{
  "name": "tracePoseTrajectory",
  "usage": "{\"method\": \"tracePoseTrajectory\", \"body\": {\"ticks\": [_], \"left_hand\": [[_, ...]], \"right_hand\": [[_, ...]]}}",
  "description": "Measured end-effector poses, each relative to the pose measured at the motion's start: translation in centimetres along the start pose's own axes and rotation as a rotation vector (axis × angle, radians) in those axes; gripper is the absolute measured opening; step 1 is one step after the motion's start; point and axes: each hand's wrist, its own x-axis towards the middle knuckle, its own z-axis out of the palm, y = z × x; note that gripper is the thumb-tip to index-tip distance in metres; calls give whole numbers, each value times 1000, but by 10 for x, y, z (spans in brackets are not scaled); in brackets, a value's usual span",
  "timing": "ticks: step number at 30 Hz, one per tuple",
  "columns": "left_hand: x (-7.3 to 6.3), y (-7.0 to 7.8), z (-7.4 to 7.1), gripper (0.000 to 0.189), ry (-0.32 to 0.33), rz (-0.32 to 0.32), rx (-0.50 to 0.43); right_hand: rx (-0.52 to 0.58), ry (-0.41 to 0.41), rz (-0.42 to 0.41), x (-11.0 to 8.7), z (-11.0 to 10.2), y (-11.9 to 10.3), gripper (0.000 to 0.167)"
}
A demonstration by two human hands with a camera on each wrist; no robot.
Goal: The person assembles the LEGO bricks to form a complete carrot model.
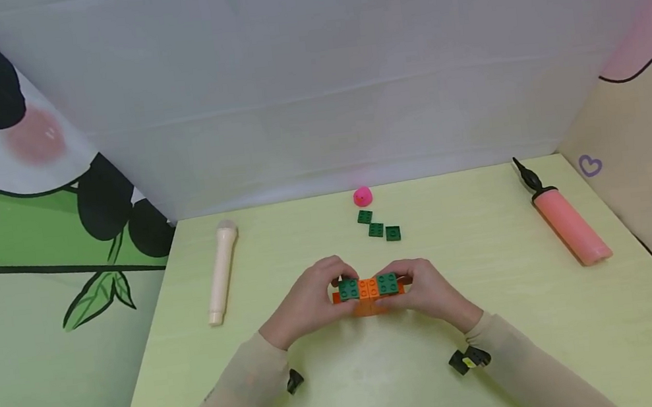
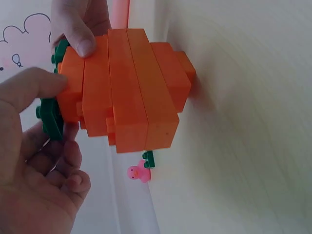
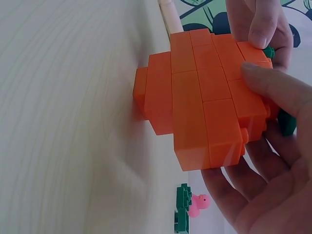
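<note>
An orange toy-brick build (image 1: 369,306), stepped and widest across its middle layers, stands upright on the table between both hands. On its top sit two green bricks, one on the left (image 1: 348,289) and one on the right (image 1: 387,283), with orange studs between them. My left hand (image 1: 316,299) grips the upper left side, its thumb against the front face in the left wrist view. On the other side my right hand (image 1: 433,291) holds the build, thumb (image 3: 278,85) on the front and fingers behind. The build hides some fingertips.
Several loose green bricks (image 1: 376,229) lie behind the build, near a pink toy duck (image 1: 363,196). At left lies a pale, rod-shaped object (image 1: 223,274). A pink hand pump (image 1: 573,227) with a black nozzle rests at right. A white sheet (image 1: 354,127) hangs along the back edge.
</note>
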Motion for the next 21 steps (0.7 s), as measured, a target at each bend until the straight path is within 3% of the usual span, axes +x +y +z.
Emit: {"method": "tracePoseTrajectory", "body": {"ticks": [7, 11, 15, 21], "left_hand": [[9, -10, -5, 27, -89, 54, -31], [17, -18, -8, 23, -123, 76, -106], [32, -30, -9, 11, -96, 46, -145], [63, -52, -2, 14, -27, -55, -78]], "right_hand": [[-36, 3, -14, -2, -3, 0, 34], [-38, 3, -14, -3, -6, 0, 34], [-43, 3, 4, -4, -8, 2, 34], [-57, 4, 26, -6, -9, 5, 36]]}}
